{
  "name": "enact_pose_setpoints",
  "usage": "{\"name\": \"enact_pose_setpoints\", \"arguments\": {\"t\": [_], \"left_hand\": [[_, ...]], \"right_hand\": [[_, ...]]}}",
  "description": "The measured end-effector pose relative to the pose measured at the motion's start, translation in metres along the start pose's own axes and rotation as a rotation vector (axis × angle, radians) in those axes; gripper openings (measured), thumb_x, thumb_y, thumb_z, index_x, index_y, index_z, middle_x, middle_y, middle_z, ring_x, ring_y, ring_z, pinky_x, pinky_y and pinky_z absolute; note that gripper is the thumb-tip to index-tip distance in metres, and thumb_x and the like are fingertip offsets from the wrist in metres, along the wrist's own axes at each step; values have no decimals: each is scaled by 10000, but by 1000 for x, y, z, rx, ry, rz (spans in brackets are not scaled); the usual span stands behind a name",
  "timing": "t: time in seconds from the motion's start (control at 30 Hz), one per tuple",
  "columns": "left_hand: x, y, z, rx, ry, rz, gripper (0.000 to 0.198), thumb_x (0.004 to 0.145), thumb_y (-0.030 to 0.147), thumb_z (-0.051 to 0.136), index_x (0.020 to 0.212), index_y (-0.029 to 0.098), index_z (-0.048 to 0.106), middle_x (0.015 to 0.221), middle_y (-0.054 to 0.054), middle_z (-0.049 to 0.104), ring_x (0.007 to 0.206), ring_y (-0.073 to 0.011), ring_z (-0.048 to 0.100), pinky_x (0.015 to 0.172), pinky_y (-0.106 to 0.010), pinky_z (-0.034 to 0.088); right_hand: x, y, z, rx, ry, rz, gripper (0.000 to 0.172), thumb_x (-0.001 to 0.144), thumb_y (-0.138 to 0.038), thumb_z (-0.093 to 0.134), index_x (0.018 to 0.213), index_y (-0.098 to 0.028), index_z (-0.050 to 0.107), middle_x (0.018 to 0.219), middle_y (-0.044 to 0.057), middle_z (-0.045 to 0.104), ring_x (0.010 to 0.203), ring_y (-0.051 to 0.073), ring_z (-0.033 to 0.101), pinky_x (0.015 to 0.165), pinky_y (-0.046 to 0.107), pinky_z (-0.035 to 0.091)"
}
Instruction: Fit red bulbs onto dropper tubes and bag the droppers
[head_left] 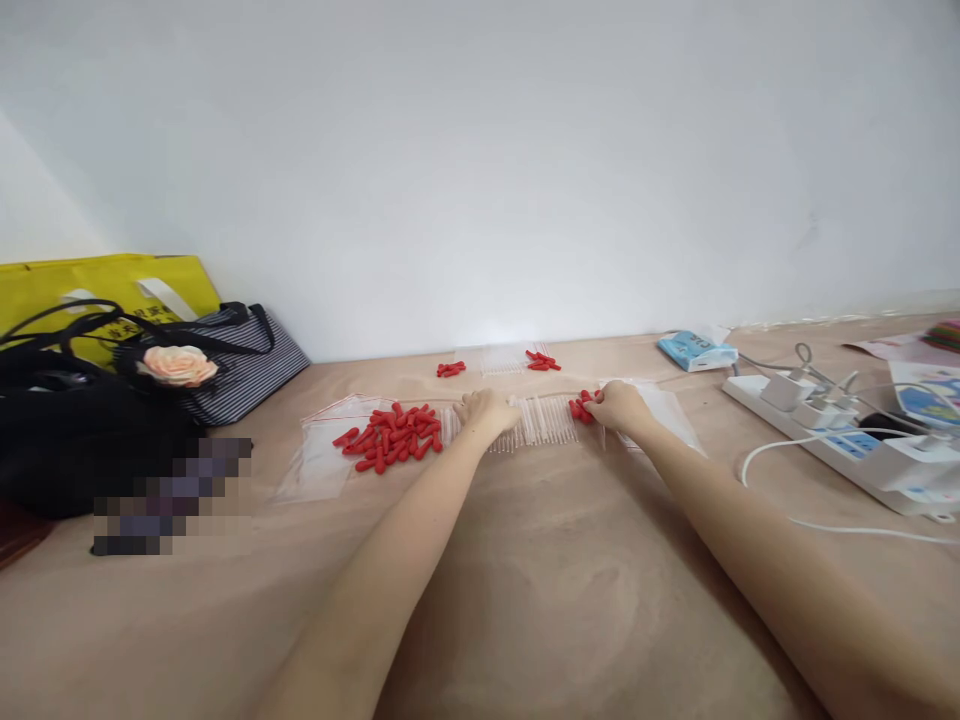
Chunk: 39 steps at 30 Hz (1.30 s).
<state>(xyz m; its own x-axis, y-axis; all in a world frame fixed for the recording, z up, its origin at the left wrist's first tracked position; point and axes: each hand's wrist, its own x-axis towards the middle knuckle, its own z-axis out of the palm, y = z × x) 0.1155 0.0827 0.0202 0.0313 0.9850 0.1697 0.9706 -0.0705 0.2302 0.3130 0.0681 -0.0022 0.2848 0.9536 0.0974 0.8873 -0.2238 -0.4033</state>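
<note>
A row of thin, clear sticks [547,420] with small tips lies side by side on the brown table. My left hand [486,412] rests over the left part of this row, thumb and fingers apart, covering some sticks. At the row's right end, my right hand [624,408] has its fingers closed at a small bunch of red, bulb-ended pieces [581,408]; the fingertips pinch one of them. A larger heap of the same red pieces [394,438] lies left of the row, partly on a clear plastic bag [315,455].
Behind the row are two small red clusters [451,370] [543,361] with a clear bag [499,358] between them. Another clear bag [664,410] lies under my right wrist. A power strip [795,415] with cables and a blue tissue pack [696,352] stand right; bags [247,365] left.
</note>
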Motion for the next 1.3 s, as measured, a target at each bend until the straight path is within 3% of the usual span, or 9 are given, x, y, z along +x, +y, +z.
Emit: {"name": "enact_pose_setpoints", "arguments": {"t": [0.2,0.3,0.4,0.57,0.87,1.1,1.3], "left_hand": [[-43,-38,-23,-11,115,305,194,761,335,512,731,229,671,850,-53,645,851,-247,557,790,-404,347],[-71,-69,-24,-21,174,602,193,793,287,503,713,221,666,738,-29,646,695,-187,561,742,-367,349],[-90,-94,-18,-70,171,719,239,826,312,467,721,222,662,720,-22,642,643,-151,541,700,-327,345],[-100,-107,-9,-141,168,725,270,848,345,432,770,227,661,711,-17,632,648,-143,546,680,-319,343],[-98,-107,-6,-206,133,687,186,812,299,511,833,225,681,739,-26,640,693,-166,574,670,-324,371],[-97,-104,-9,-272,59,633,179,759,292,582,908,232,661,806,-23,637,754,-175,577,698,-321,399],[-93,-94,-8,-332,-10,582,87,765,203,559,766,193,645,767,-16,624,734,-158,556,686,-293,400]], "right_hand": [[-19,-21,-17,72,-11,-151,251,725,-306,507,528,-172,587,547,53,603,541,150,551,494,236,351],[-42,-35,-11,202,-81,-388,208,716,-330,540,583,-182,603,591,24,620,562,131,545,515,219,368],[-67,-40,1,328,-164,-628,168,715,-309,552,626,-179,612,618,18,618,559,127,528,511,224,363],[-90,-39,8,355,-256,-789,116,744,-250,534,697,-190,621,654,14,605,572,120,521,520,226,362],[-94,-39,22,329,-182,-895,204,766,-292,544,935,-227,636,873,60,543,777,162,538,706,301,428],[-97,-39,35,389,-130,-868,191,809,-265,486,920,-217,635,876,56,555,783,151,541,714,292,436],[-96,-40,35,316,-62,-913,151,809,-242,488,879,-193,613,806,53,570,788,172,521,704,315,413]]}}
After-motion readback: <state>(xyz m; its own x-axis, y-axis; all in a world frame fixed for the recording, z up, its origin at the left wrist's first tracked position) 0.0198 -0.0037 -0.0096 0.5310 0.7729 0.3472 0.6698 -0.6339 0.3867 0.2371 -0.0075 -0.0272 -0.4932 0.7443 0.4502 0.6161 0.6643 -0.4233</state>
